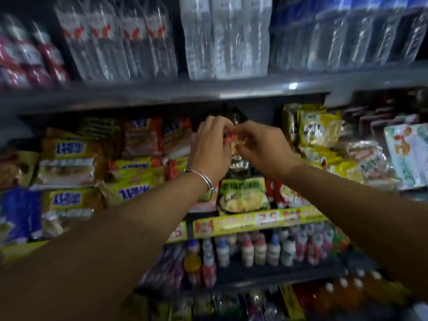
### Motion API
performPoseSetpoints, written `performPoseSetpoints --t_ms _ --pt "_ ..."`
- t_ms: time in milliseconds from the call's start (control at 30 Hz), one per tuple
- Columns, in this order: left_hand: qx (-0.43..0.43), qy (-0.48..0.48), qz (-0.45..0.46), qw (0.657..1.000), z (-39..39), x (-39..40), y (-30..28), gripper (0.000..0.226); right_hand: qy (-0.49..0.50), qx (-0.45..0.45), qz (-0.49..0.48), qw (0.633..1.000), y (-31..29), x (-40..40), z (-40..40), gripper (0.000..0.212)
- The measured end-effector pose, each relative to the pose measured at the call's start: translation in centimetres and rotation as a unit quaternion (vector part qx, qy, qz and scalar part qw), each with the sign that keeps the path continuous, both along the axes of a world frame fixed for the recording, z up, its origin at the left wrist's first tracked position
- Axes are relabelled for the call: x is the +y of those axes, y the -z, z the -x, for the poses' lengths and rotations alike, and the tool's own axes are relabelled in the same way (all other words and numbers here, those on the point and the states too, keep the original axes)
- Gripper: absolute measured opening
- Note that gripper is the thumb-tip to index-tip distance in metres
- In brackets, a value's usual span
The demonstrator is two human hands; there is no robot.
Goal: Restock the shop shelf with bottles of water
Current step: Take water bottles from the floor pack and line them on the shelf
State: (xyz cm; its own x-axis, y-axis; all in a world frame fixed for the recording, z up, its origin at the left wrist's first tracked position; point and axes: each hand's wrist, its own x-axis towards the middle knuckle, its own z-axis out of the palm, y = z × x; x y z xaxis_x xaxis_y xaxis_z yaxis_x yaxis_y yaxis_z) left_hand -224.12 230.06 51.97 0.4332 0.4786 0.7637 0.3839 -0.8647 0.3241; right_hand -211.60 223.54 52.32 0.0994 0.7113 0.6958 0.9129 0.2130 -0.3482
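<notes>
The water bottles stand packed tight along the top shelf, clear and bumpy, wrapped in shiny plastic (some with red labels, some with blue). Below them lie flat, crinkly noodle packets in yellow and orange. The left hand, with a thin silver bangle on its wrist, curls its fingers round a small orange packet. The right hand pinches the same packet. Little round drink bottles stand lower down.
</notes>
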Motion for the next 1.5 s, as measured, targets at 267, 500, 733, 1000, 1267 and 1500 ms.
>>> performPoseSetpoints --t_ms 267,500,733,1000,1267,1500 --pt "0.075 -0.023 0.174 0.982 2.0 -1.5 22.3 0.04 -0.016 -0.056 0.211 0.976 21.3 -1.4 0.5 0.04" --pt "0.122 -0.082 0.278 0.949 4.4 -2.5 44.6 0.041 -0.046 -0.003 0.374 0.926 43.6 -1.7 1.6 0.044" --pt "0.143 -0.134 0.392 0.899 7.0 -3.9 67.1 0.041 -0.043 -0.002 0.524 0.85 66.9 -2.1 4.7 0.055" --pt "0.165 -0.126 0.428 0.879 9.3 -4.0 82.2 0.046 -0.022 0.119 0.59 0.798 84.5 -1.6 9.3 0.076" --pt "0.173 -0.105 0.429 0.88 10.6 -3.6 86.7 0.045 0.038 0.205 0.599 0.773 91.8 -0.9 11.5 0.067" --pt "0.166 -0.092 0.458 0.868 10.4 -3.7 84.3 0.042 0.007 0.153 0.572 0.806 88.5 -0.8 9.4 0.056"
